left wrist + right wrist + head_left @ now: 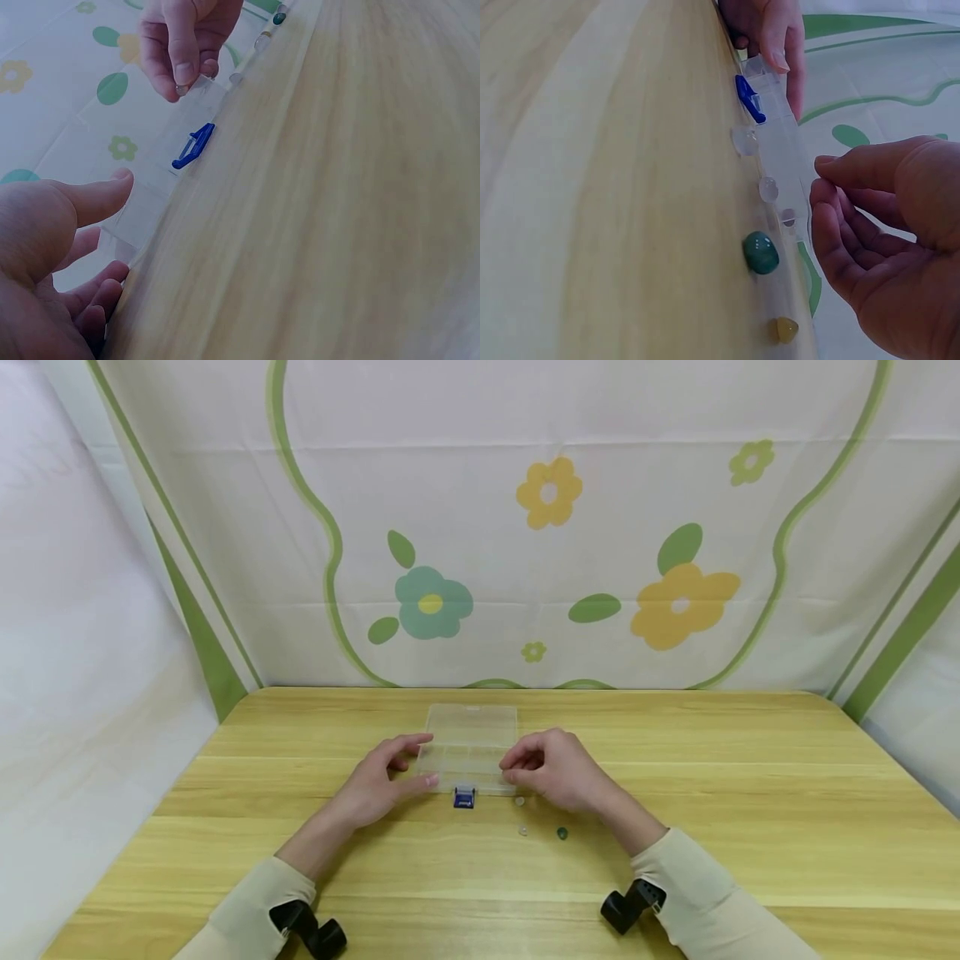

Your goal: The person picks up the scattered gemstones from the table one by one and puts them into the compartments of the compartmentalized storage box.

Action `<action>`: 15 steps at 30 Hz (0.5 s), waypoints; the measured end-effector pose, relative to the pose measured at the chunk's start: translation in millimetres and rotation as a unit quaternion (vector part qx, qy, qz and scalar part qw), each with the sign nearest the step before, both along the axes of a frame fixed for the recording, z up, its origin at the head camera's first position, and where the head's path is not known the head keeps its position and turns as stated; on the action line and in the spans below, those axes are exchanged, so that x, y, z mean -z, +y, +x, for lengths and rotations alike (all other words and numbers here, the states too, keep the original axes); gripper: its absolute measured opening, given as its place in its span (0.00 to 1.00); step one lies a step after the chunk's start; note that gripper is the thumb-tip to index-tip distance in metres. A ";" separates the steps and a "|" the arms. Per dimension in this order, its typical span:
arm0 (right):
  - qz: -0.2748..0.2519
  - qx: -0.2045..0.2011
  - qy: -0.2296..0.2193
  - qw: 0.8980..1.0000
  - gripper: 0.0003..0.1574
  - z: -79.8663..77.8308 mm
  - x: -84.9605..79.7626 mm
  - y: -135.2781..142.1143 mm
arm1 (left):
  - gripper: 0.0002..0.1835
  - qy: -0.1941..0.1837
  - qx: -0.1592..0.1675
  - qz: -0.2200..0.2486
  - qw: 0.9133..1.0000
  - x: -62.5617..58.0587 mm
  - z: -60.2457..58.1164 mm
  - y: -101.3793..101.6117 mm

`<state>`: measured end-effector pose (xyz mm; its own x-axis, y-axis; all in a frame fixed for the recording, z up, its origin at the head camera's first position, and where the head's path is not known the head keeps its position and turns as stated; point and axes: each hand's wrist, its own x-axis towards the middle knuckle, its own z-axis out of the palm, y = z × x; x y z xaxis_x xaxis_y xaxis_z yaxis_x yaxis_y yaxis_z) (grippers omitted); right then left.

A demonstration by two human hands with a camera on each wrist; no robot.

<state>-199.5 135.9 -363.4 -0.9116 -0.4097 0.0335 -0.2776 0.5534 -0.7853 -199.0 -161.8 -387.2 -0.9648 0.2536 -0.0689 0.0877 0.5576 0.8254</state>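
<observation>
A clear plastic compartment box (467,760) lies on the table with its lid (472,724) raised at the back and a blue latch (464,797) in front. My left hand (378,781) rests at the box's left end, thumb and index finger spread along it. Over the right end, my right hand (558,768) pinches a small pale stone (181,89) between thumb and forefinger. In front of the box lie two clear stones (745,140) and a dark green stone (562,833). A yellowish stone (787,330) shows only in the right wrist view.
The wooden table (225,860) runs back to a white cloth wall (465,510) printed with flowers. More white cloth (97,593) hangs at the left side. A black wrist camera (311,931) sits on each sleeve.
</observation>
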 end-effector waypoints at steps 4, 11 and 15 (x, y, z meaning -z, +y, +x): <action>0.004 0.000 0.002 1.000 0.04 0.7 -0.2 -0.7 | 0.34 0.000 -0.001 -0.001 1.000 0.3 -0.8 0.3; 0.009 0.000 0.007 1.000 0.04 0.4 0.9 -0.6 | 0.34 -0.003 -0.004 -0.002 1.000 1.5 -1.0 0.3; 0.009 -0.001 0.009 1.000 0.03 0.0 1.7 -0.7 | 0.34 -0.004 -0.005 -0.002 1.000 2.7 -1.6 -0.3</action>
